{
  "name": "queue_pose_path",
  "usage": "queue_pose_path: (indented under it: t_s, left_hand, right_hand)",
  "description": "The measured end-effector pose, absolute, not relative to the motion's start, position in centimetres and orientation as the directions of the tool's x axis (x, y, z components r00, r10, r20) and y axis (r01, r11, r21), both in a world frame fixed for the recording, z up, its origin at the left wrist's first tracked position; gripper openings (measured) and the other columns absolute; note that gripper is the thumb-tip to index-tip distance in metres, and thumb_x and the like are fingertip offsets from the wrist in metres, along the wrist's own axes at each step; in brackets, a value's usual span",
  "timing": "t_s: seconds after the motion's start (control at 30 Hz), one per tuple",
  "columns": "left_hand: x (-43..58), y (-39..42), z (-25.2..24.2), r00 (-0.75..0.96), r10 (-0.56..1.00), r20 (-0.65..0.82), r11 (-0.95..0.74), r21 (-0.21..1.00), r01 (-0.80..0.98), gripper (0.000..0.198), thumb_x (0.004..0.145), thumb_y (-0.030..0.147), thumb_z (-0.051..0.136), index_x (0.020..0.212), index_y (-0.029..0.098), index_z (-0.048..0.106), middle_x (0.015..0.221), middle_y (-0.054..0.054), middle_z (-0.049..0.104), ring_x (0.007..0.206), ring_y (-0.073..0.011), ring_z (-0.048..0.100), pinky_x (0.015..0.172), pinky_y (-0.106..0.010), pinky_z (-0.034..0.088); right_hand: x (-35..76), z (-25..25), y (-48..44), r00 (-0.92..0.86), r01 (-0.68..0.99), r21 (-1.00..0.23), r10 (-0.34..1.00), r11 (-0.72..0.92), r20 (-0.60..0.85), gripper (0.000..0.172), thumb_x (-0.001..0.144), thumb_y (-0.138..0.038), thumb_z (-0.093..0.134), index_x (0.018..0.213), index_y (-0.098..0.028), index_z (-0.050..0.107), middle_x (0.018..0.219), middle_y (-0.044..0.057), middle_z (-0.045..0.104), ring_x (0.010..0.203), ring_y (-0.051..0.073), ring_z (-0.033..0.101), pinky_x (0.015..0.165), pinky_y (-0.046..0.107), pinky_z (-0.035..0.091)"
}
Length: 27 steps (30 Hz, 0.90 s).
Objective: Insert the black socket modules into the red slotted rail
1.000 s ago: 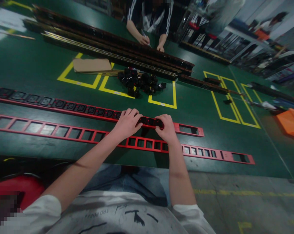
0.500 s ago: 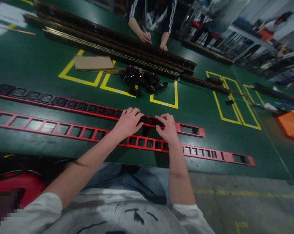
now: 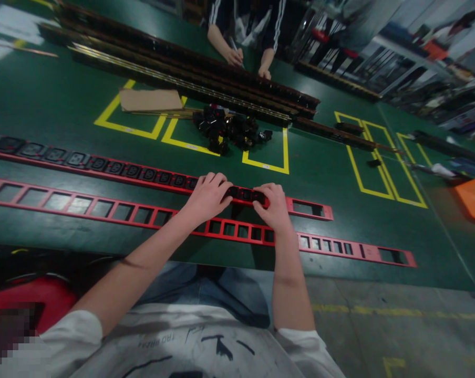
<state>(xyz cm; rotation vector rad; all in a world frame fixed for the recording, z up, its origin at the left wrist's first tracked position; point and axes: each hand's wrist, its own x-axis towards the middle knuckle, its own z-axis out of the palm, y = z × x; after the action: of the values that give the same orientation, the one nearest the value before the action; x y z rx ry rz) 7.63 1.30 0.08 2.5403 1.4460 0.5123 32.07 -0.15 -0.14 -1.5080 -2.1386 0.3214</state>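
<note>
A long red slotted rail [image 3: 291, 205] lies across the table with a row of black power sockets [image 3: 133, 171] set in its openings. My left hand [image 3: 208, 198] is closed over this rail, thumb and fingertips at its two edges beside the sockets. To its right, my right hand [image 3: 274, 209] pinches a black socket [image 3: 258, 197] at the rail, fingertips on the far side and thumb on the near side. Between my hands another black socket [image 3: 246, 194] shows. Nearer to me lies a second red rail [image 3: 358, 251] with open slots, passing under both forearms.
Beyond the rails sits a pile of loose black parts [image 3: 231, 128], with a cardboard piece [image 3: 151, 100] to its left. Long dark metal profiles [image 3: 182, 65] stretch across behind them. Opposite, a co-worker's hands [image 3: 235, 56] hold a pen. An orange bin [image 3: 474, 199] stands far right.
My right hand has shifted very slightly right along the rail. My left hand stays in place. The view has turned a little.
</note>
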Motion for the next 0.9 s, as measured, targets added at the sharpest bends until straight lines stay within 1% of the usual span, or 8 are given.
queue_pose_path:
  t_s: [0.23, 0.47, 0.57, 0.63, 0.73, 0.83, 0.9]
  left_hand:
    - [7.7, 1.3, 0.1, 0.471, 0.854, 0.220, -0.518, 0.296, 0.802, 0.031, 0.098, 0.033, 0.058, 0.124, 0.018, 0.065, 0.122, -0.012, 0.062, 0.113, -0.0317, 0.053, 0.095, -0.048, 0.045]
    - [7.6, 1.3, 0.1, 0.478, 0.853, 0.210, -0.522, 0.303, 0.798, 0.031, 0.098, 0.033, 0.056, 0.124, 0.019, 0.065, 0.123, -0.012, 0.061, 0.114, -0.0315, 0.052, 0.096, -0.048, 0.044]
    - [7.6, 1.3, 0.1, 0.476, 0.852, 0.215, -0.522, 0.302, 0.798, 0.032, 0.098, 0.033, 0.056, 0.125, 0.019, 0.065, 0.124, -0.012, 0.061, 0.114, -0.0318, 0.052, 0.096, -0.049, 0.045]
    - [7.6, 1.3, 0.1, 0.474, 0.854, 0.214, -0.519, 0.305, 0.798, 0.032, 0.098, 0.032, 0.056, 0.125, 0.019, 0.065, 0.124, -0.013, 0.061, 0.114, -0.0318, 0.052, 0.096, -0.049, 0.045]
    - [7.7, 1.2, 0.3, 0.473, 0.857, 0.204, -0.515, 0.312, 0.798, 0.032, 0.098, 0.032, 0.055, 0.126, 0.019, 0.065, 0.124, -0.013, 0.061, 0.114, -0.0316, 0.052, 0.097, -0.049, 0.045]
    - [7.7, 1.3, 0.4, 0.472, 0.860, 0.193, -0.510, 0.320, 0.798, 0.033, 0.098, 0.032, 0.055, 0.127, 0.019, 0.065, 0.124, -0.013, 0.061, 0.114, -0.0319, 0.052, 0.097, -0.050, 0.046]
    - [7.7, 1.3, 0.4, 0.471, 0.861, 0.190, -0.508, 0.324, 0.798, 0.033, 0.098, 0.032, 0.055, 0.127, 0.019, 0.065, 0.124, -0.013, 0.061, 0.114, -0.0319, 0.052, 0.098, -0.050, 0.045]
  right_hand:
    - [32.1, -0.5, 0.0, -0.277, 0.821, -0.437, 0.925, 0.368, 0.258, 0.033, 0.086, -0.026, 0.062, 0.117, -0.021, 0.072, 0.116, 0.011, 0.065, 0.111, 0.031, 0.055, 0.095, 0.051, 0.046]
    - [31.8, -0.2, 0.0, -0.285, 0.822, -0.441, 0.931, 0.360, 0.229, 0.031, 0.085, -0.026, 0.063, 0.114, -0.024, 0.072, 0.117, 0.010, 0.066, 0.111, 0.031, 0.056, 0.095, 0.051, 0.046]
    - [31.9, -0.1, -0.1, -0.279, 0.807, -0.461, 0.926, 0.369, 0.253, 0.032, 0.085, -0.026, 0.062, 0.115, -0.022, 0.072, 0.116, 0.011, 0.065, 0.110, 0.031, 0.056, 0.095, 0.050, 0.046]
    - [32.2, -0.2, -0.1, -0.242, 0.799, -0.481, 0.925, 0.361, 0.293, 0.031, 0.085, -0.023, 0.059, 0.114, -0.022, 0.071, 0.115, 0.010, 0.065, 0.110, 0.030, 0.056, 0.095, 0.048, 0.046]
    - [32.8, -0.4, -0.1, -0.153, 0.821, -0.485, 0.935, 0.301, 0.321, 0.027, 0.082, -0.016, 0.055, 0.104, -0.023, 0.069, 0.109, 0.008, 0.066, 0.107, 0.029, 0.057, 0.093, 0.048, 0.046]
    - [33.0, -0.8, 0.1, -0.085, 0.857, -0.463, 0.949, 0.226, 0.305, 0.019, 0.078, -0.013, 0.055, 0.090, -0.025, 0.065, 0.101, 0.007, 0.066, 0.102, 0.029, 0.057, 0.090, 0.048, 0.046]
    - [32.9, -0.9, 0.3, -0.061, 0.868, -0.455, 0.952, 0.200, 0.301, 0.018, 0.077, -0.013, 0.054, 0.086, -0.025, 0.062, 0.098, 0.006, 0.067, 0.099, 0.029, 0.057, 0.087, 0.046, 0.046]
